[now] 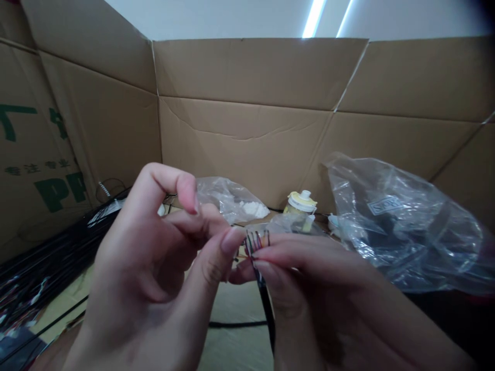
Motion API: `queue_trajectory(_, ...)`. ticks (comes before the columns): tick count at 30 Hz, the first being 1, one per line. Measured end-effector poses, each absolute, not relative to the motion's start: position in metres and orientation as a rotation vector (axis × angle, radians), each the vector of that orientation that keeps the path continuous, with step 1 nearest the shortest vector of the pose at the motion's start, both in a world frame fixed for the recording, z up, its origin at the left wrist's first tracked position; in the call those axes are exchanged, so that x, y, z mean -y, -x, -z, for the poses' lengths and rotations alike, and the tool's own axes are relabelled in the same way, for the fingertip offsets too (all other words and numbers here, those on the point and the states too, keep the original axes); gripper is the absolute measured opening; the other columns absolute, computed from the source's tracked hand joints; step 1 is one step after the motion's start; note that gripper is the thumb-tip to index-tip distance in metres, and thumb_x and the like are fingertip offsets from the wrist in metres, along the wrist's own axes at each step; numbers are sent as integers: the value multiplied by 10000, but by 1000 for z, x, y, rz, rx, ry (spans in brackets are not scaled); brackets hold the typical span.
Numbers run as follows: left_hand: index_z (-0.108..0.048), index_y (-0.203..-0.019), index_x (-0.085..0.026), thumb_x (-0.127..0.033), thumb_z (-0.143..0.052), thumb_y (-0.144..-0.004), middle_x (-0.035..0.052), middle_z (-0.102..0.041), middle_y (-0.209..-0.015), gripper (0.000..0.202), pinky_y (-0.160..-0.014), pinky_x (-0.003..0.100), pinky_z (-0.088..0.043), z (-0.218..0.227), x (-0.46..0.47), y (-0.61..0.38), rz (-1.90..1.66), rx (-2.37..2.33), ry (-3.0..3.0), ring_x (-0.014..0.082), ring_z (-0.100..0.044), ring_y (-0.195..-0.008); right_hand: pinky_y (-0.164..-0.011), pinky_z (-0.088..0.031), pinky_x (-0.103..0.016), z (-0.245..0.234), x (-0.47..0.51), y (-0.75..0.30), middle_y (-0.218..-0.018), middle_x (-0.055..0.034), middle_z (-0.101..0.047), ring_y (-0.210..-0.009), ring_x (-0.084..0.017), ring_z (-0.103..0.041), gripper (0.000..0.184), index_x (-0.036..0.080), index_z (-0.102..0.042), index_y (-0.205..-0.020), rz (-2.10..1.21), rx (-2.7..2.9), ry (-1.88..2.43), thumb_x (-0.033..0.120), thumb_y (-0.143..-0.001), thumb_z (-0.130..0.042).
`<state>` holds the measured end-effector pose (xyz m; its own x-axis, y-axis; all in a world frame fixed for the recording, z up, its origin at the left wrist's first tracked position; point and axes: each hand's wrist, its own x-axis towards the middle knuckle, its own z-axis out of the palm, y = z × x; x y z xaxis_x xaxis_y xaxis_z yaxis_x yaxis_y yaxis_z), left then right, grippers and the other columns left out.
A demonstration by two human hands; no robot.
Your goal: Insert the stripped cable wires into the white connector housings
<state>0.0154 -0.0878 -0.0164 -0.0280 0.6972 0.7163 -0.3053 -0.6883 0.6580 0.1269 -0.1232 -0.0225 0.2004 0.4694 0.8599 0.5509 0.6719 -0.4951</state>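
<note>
My right hand (317, 273) pinches a thin black cable (267, 309) just below its end, where several short coloured wire strands (256, 241) fan out. My left hand (162, 268) is close in front of the camera. Its thumb tip and bent fingers press at those strands from the left. The cable hangs down from the fingers toward the bottom edge of the view. Both hands are held above a cardboard-covered work surface (232, 350).
Cardboard walls (251, 129) close in the back and sides. A large crumpled clear bag (406, 226) lies at right, a small bag with white pieces (235, 201) and a yellow-capped bottle (301, 203) behind the hands. A bundle of black cables (46, 257) lies at left.
</note>
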Motion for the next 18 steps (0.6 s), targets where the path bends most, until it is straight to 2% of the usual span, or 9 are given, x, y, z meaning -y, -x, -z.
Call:
queue_trajectory(4,-493,-895,-224,-67,-648,-853,-24,-682,-647,225,-552,95,-573,14,89,-17,-1823,-435,-1526,78,-654,-538,-720,-629,-191,21,123,-125,-792,39,-757,-745,-129,-743,243,225,-707,-876,106,1404,869,-4,-819,-648)
queue_trajectory(8,-503,-902,-211,-72,-667,-862,-19,-706,-657,219,-532,92,-564,16,90,-15,-1818,-409,-1502,63,-630,-517,-773,-625,-182,23,117,-129,-835,42,-763,-754,-121,-751,307,286,-737,-932,210,1447,747,13,-836,-634)
queue_trajectory(11,-509,-885,-204,-92,-744,-821,-27,-695,-647,268,-549,116,-584,17,90,-13,-1816,-390,-1449,81,-660,-552,-766,-629,-161,24,110,-140,-898,69,-788,-755,-119,-766,279,319,-743,-944,262,1519,689,71,-861,-645)
queue_trajectory(14,-517,-878,-198,-126,-778,-809,-24,-695,-636,280,-479,57,-512,19,91,-13,-1818,-404,-1441,66,-649,-536,-711,-638,-138,20,109,-151,-913,70,-806,-740,-134,-780,233,298,-736,-970,263,1618,690,105,-861,-663)
queue_trajectory(18,-540,-860,-194,-220,-810,-796,-24,-675,-657,279,-425,48,-466,18,93,-13,-1794,-415,-1436,54,-612,-519,-668,-662,-225,12,121,-152,-922,43,-810,-736,-198,-788,306,327,-772,-981,256,1668,768,84,-816,-685)
